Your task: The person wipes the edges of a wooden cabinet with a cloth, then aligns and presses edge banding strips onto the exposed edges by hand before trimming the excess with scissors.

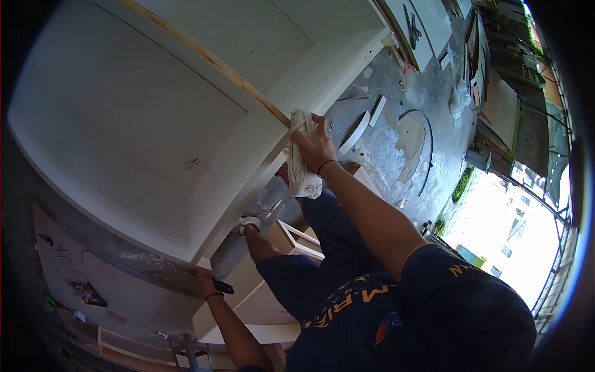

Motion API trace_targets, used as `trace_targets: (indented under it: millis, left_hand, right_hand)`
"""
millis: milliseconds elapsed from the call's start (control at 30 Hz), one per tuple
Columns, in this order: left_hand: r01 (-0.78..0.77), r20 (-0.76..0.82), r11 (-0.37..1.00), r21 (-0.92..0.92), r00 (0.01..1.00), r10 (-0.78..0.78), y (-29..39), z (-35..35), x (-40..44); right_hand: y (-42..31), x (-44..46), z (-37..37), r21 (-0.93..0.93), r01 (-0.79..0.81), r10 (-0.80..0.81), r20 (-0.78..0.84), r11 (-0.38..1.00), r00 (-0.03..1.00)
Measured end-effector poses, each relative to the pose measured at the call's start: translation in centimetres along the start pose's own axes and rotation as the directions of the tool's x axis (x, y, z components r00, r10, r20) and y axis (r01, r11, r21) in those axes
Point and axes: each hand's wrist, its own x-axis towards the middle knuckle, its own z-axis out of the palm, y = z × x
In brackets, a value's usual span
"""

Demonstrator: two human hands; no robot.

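- Head view: your right hand (315, 146) clasps a folded white cloth (300, 177), its grip closed around the bundle at the edge of a large white cabinet (136, 124).
- Just beside the cloth's top, a wooden strip (207, 54) ends at that edge; the step in hand appears to be working the cloth there, and the next move calls for a firm hold and a flat, even press.
- Your left hand (203, 284) meets the cabinet's lower corner, a black object (223, 286) beside it; you cannot tell how far that grip is closed.
- Beyond, pale offcuts (355, 132) lie on the floor (387, 158), with boards (501, 111) farther off.
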Motion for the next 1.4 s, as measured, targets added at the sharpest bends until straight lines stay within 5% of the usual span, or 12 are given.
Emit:
trace_targets:
  millis: [100, 200, 400, 733, 800, 867, 933, 1000, 1067, 1100, 1267, 1400]
  left_hand:
    - [0.049, -0.011, 0.996, 0.080, 0.999, -0.048, 0.2, 0.0, -0.8]
    - [-0.004, 0.004, 1.000, 0.012, 1.000, 0.003, 1.1, 0.9, -0.9]
    - [0.190, -0.219, 0.981, -0.044, 0.956, -0.195, 1.7, 2.5, -2.0]
    - [0.169, -0.249, 0.981, -0.093, 0.950, -0.188, 2.7, 2.7, -4.5]
    - [0.145, -0.130, 0.980, -0.134, 0.978, -0.163, 0.6, 0.9, -1.5]
    - [0.105, -0.216, 0.994, 0.020, 0.971, -0.098, -0.6, 1.6, -1.5]
    - [0.338, -0.338, 0.939, -0.062, 0.878, -0.338, 0.4, 0.7, -0.2]
    - [0.251, -0.189, 0.962, -0.107, 0.945, -0.267, 0.3, 1.2, -0.5]
    - [0.424, -0.258, 0.884, -0.198, 0.847, -0.465, 1.6, 2.3, -2.2]
    - [0.428, -0.240, 0.903, -0.042, 0.873, -0.424, -0.6, -1.9, 2.1]
    - [0.267, 0.046, 0.952, -0.148, 0.964, -0.263, -1.0, -2.7, 2.8]
    - [0.349, 0.007, 0.912, -0.215, 0.934, -0.356, 0.5, -0.7, 0.2]
  right_hand:
    - [0.1, 1.8, -1.0, -0.239, 0.060, -0.068, -0.024, 0.969, 0.997]
    - [-3.3, 5.7, -4.4, -0.170, -0.091, 0.071, -0.120, 0.981, 0.990]
    - [-2.1, 10.4, -7.6, -0.185, -0.074, 0.046, -0.148, 0.980, 0.988]
    - [-4.6, 26.5, -21.2, -0.104, -0.138, 0.099, -0.314, 0.985, 0.944]
    - [-3.6, 26.2, -21.0, -0.172, -0.115, 0.069, -0.252, 0.978, 0.965]
    - [-3.3, 24.9, -20.7, -0.243, -0.094, 0.038, -0.223, 0.965, 0.974]
    - [-3.5, 27.1, -22.8, -0.231, -0.099, 0.045, -0.225, 0.968, 0.973]
    - [-4.1, 30.3, -24.9, -0.105, -0.091, 0.061, -0.263, 0.990, 0.963]
    - [-3.3, 30.0, -24.9, -0.119, -0.122, 0.091, -0.240, 0.985, 0.967]
    - [-2.8, 29.6, -24.3, -0.181, -0.097, 0.051, -0.246, 0.979, 0.968]
    - [-2.6, 33.1, -25.7, -0.279, -0.063, -0.014, -0.264, 0.958, 0.964]
    - [-3.8, 32.2, -26.4, 0.014, -0.081, 0.082, -0.133, 0.997, 0.988]
